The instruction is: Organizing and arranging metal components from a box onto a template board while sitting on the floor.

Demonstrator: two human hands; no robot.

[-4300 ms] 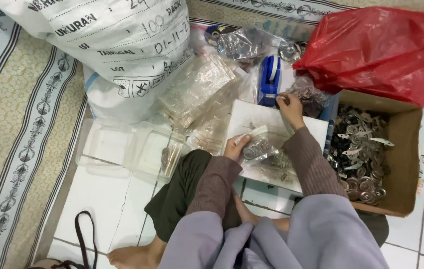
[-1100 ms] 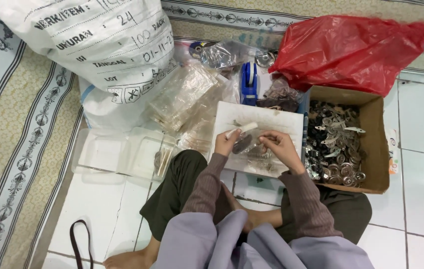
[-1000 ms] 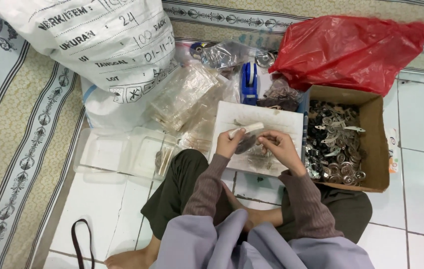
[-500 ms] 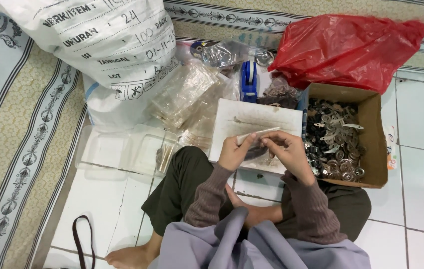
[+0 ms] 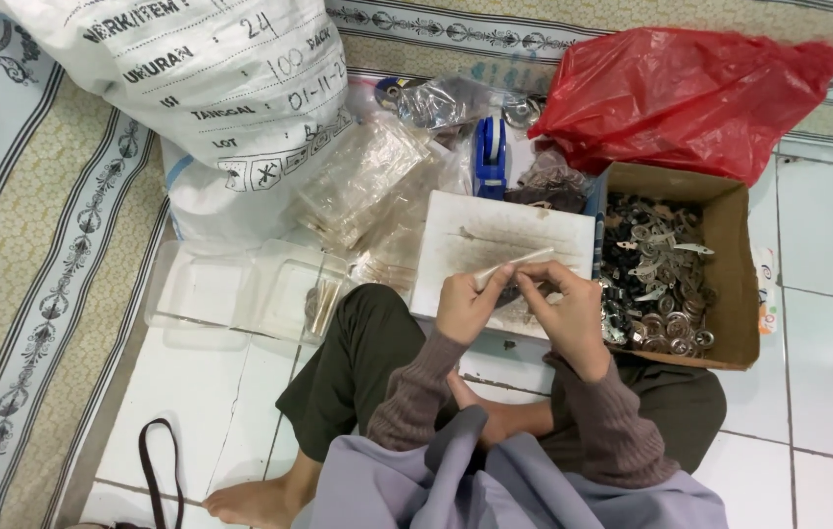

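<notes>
The person sits cross-legged on white floor tiles (image 5: 832, 264), knees spread, in dark green trousers and a grey garment with ribbed brown sleeves. Compared with the frames of a second earlier, both hands have drawn together over the near edge of the white board (image 5: 480, 230); four seconds ago the right hand was extended toward the far corner of that board. The left hand (image 5: 462, 304) and right hand (image 5: 565, 312) now pinch, between fingertips, the two ends of a narrow clear packet (image 5: 514, 263), a thin, pale, flexible sleeve held slightly above the board and tilted up to the right. This closing-in suggests the packet is being handled at close range rather than fetched. Whether anything is inside the packet cannot be told. The board is flat, rectangular and smudged with grey marks. Just right of it stands a brown cardboard box (image 5: 739, 250), open-topped, holding a heap of small metal parts (image 5: 656, 284), shiny, flat and irregular. Left of the knees lie shallow clear plastic trays (image 5: 230, 289). Beyond the board rests a stack of clear, crinkled packets (image 5: 367, 186) and a blue plastic tool (image 5: 490, 157), upright. Farthest away lie a glossy red plastic bag (image 5: 690, 98), bulging, and a large white woven sack (image 5: 191, 88) on a patterned mat (image 5: 34, 245).
</notes>
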